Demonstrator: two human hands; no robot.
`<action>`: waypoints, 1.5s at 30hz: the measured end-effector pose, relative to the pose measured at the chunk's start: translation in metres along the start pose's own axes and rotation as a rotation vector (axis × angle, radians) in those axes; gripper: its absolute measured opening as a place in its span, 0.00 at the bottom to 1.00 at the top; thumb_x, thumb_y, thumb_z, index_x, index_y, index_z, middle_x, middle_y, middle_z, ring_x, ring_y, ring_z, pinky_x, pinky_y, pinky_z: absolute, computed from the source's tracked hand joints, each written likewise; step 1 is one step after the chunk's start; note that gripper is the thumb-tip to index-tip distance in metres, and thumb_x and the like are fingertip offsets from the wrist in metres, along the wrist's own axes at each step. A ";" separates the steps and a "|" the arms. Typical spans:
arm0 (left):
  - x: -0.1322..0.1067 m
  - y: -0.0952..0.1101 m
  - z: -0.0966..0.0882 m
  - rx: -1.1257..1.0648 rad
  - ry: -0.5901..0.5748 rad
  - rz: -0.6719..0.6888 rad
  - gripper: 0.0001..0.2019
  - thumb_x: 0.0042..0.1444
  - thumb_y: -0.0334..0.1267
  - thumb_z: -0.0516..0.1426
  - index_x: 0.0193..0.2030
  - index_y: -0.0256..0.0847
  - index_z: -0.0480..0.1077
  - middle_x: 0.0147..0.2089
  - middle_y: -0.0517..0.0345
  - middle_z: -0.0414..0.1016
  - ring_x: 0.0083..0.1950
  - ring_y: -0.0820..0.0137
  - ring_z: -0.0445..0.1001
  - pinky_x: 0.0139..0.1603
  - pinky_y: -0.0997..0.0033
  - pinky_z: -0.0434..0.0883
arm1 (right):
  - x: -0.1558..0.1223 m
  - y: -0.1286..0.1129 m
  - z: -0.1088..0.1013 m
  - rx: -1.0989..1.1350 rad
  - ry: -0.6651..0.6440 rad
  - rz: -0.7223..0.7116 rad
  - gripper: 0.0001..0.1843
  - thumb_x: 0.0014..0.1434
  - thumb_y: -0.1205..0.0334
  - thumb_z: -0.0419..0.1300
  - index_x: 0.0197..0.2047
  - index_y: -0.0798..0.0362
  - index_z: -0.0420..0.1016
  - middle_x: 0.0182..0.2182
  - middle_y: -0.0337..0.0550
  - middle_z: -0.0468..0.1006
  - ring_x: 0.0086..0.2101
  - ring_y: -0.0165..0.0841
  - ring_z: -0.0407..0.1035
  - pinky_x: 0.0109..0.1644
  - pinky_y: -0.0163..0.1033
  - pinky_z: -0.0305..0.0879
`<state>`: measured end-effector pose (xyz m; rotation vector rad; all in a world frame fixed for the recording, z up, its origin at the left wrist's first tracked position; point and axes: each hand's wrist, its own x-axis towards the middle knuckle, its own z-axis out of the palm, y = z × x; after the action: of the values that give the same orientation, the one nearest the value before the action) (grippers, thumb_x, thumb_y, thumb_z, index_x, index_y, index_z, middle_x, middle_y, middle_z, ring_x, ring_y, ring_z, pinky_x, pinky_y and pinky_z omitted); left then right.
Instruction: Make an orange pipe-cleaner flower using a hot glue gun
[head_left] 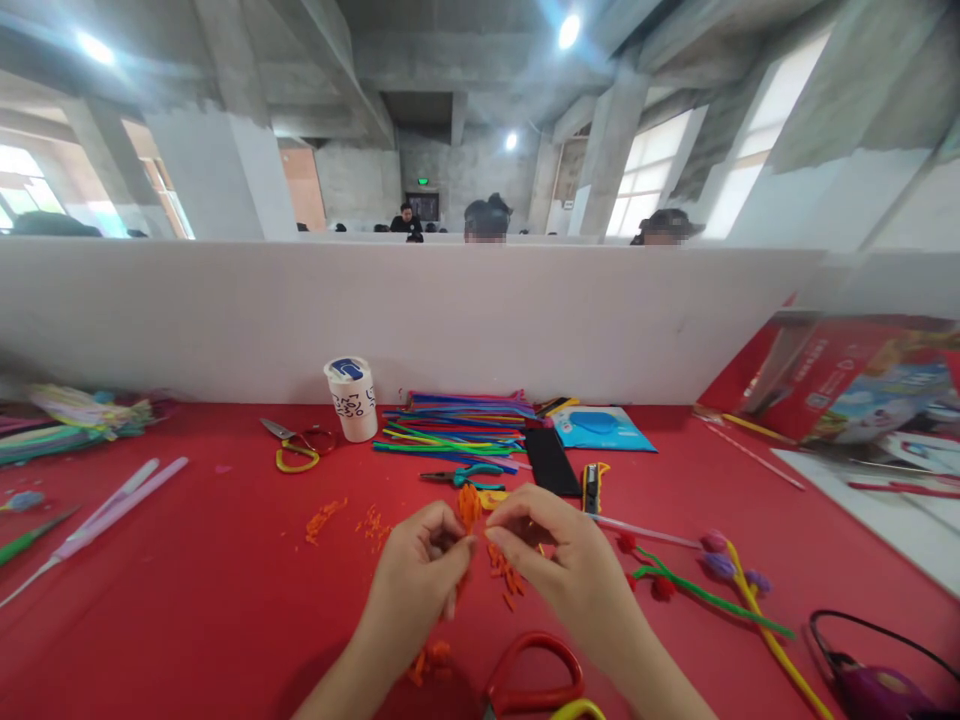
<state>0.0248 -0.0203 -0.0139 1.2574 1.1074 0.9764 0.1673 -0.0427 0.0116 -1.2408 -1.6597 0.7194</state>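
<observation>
My left hand [424,570] is closed, thumb and forefinger pinching an orange fuzzy flower-like piece [470,505] that stands up above the fingertips. Just to its right, the thumb and fingers of my right hand [555,550] are pinched together close to the piece; whatever lies between them is too small to make out. Orange fuzzy clippings [506,572] lie on the red table under my hands, with more clippings [324,520] off to the left. Red-handled scissors [534,672] rest at the near edge, their blades mostly out of view.
Beyond my hands are teal pliers [465,476], pipe cleaners [457,425], a black phone-like slab [552,462] and a utility knife [592,488]. A white cup [351,400] stands near yellow-handled scissors [296,452]. Pipe-cleaner flowers [720,565] lie right. A white partition [480,320] closes the back.
</observation>
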 end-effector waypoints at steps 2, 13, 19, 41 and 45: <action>-0.002 0.001 0.001 0.060 0.028 0.044 0.08 0.45 0.33 0.54 0.20 0.41 0.58 0.09 0.73 0.56 0.08 0.82 0.53 0.09 0.84 0.48 | 0.001 0.004 0.003 -0.047 0.010 -0.051 0.04 0.51 0.69 0.55 0.27 0.52 0.69 0.25 0.36 0.68 0.26 0.27 0.63 0.26 0.30 0.58; -0.007 0.006 0.003 0.131 0.029 0.052 0.08 0.44 0.31 0.53 0.19 0.42 0.58 0.10 0.72 0.55 0.09 0.81 0.53 0.10 0.82 0.49 | 0.003 0.010 0.007 -0.202 0.097 -0.213 0.05 0.54 0.70 0.55 0.29 0.52 0.69 0.26 0.37 0.66 0.26 0.27 0.63 0.28 0.31 0.58; -0.007 0.008 0.004 0.083 0.009 0.006 0.07 0.44 0.31 0.53 0.20 0.41 0.58 0.10 0.72 0.58 0.07 0.82 0.54 0.09 0.83 0.48 | 0.003 0.013 0.010 -0.220 0.122 -0.260 0.05 0.55 0.68 0.55 0.28 0.52 0.68 0.25 0.37 0.66 0.26 0.27 0.63 0.28 0.31 0.59; -0.009 0.015 -0.001 -0.040 -0.080 -0.063 0.07 0.44 0.34 0.54 0.20 0.41 0.59 0.10 0.71 0.61 0.07 0.84 0.52 0.07 0.85 0.47 | -0.003 0.023 0.012 -0.470 0.211 -0.634 0.13 0.56 0.71 0.54 0.44 0.52 0.69 0.31 0.45 0.72 0.32 0.32 0.67 0.34 0.36 0.64; -0.011 0.016 0.000 0.017 -0.054 -0.017 0.08 0.45 0.33 0.53 0.20 0.41 0.58 0.11 0.71 0.60 0.07 0.83 0.53 0.08 0.84 0.48 | -0.002 0.021 0.011 -0.435 0.219 -0.620 0.12 0.56 0.70 0.53 0.43 0.51 0.70 0.31 0.44 0.72 0.33 0.32 0.67 0.35 0.36 0.64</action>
<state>0.0226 -0.0296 0.0029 1.2789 1.0851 0.9169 0.1658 -0.0367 -0.0119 -0.9516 -1.9239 -0.1576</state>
